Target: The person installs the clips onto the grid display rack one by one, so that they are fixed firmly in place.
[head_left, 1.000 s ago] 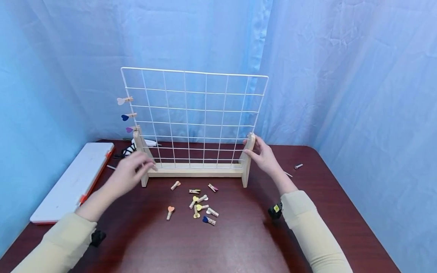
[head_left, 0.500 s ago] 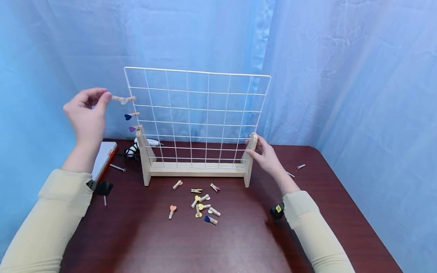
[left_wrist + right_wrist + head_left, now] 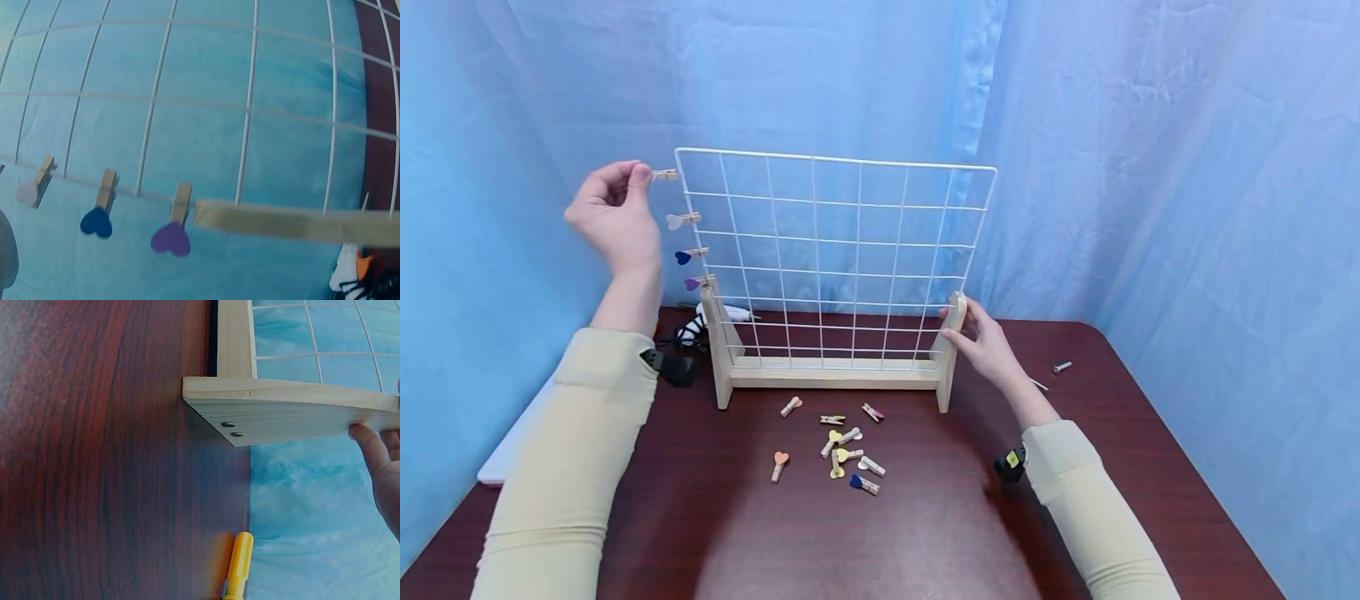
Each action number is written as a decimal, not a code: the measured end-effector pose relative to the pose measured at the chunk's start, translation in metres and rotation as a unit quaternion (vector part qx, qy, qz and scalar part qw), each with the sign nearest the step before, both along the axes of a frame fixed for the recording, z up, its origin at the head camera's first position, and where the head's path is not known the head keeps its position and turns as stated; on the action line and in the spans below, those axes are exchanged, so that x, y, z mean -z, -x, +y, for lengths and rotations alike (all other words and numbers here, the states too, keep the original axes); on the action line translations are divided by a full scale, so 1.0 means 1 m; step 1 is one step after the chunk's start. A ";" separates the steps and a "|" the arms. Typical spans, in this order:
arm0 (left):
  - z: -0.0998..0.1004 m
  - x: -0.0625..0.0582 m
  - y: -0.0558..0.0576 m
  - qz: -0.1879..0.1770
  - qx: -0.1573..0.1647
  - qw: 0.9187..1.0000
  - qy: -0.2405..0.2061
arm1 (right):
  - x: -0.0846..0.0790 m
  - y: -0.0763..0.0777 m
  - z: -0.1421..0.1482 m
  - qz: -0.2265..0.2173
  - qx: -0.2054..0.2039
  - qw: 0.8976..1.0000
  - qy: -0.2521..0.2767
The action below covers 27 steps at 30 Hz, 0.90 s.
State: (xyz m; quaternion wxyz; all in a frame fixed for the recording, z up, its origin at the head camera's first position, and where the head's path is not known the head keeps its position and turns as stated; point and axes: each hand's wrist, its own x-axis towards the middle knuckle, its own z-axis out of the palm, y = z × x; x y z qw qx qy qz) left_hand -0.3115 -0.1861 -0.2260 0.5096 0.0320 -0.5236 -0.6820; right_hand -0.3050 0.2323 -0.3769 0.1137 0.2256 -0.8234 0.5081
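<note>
In the head view my left hand (image 3: 617, 212) pinches a small wooden clothespin (image 3: 666, 174) between thumb and fingers. Its tip is right at the left edge of the white wire grid (image 3: 812, 157), near the top corner; the fingers hide its other end. Below it, clothespins with a white heart (image 3: 673, 222), a dark blue heart (image 3: 682, 257) and a purple heart (image 3: 170, 239) are clipped along that edge. My right hand (image 3: 988, 346) grips the right upright of the wooden stand (image 3: 951, 354), thumb in front. A fingertip presses the upright's outer face in the right wrist view.
Several loose heart clothespins (image 3: 780, 467) lie in front of the stand. Behind the left upright is a white glue gun (image 3: 722, 313) with black cord. A bolt (image 3: 1062, 367) lies at right, a white case (image 3: 512, 450) at left. The right wrist view shows a yellow handle (image 3: 239, 565).
My left hand has risen from the stand's lower left to the grid's upper left, bringing a clothespin up past the white-heart one to the edge. My right hand stays on the upright.
</note>
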 end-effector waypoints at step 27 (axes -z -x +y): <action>0.006 0.046 -0.035 -0.063 0.023 0.969 0.237 | 0.000 -0.001 -0.004 0.000 -0.007 1.000 -0.004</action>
